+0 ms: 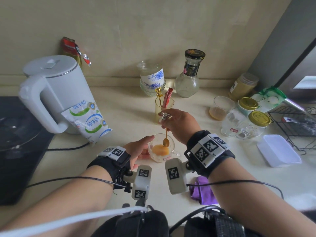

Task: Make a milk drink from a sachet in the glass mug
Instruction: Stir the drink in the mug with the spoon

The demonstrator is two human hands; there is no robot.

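A: Where is the glass mug (pixel 156 158)?

B: On the bench (pixel 130 117), near the front edge, between both wrists. The left grip (pixel 138 147) wraps its far wall, fingers curled round the glass. Its handle points right.

A: And the right grip (pixel 181 125)?

B: It pinches the top of a gold spoon (pixel 165 134). The stem runs steeply down and slightly toward the person, with the bowl inside the mug, at or just above the contents.

A: What are the contents?

B: A shallow orange-yellow pool (pixel 159 149) at the bottom. I cannot tell if it is paste or liquid. No white milk shows.

A: Where is the milk?

B: Two milk sachets (pixel 90 120) lean against the white kettle (pixel 56 86), left of the mug and further back. Their long axis is tilted, tops toward the kettle. They are nearer the left grip, which is occupied, so I judge that something must be let go first.

A: Other vessels?

B: A tall glass (pixel 159 108) beyond the mug holds a red stick sachet (pixel 167 98) and a second spoon (pixel 159 96).
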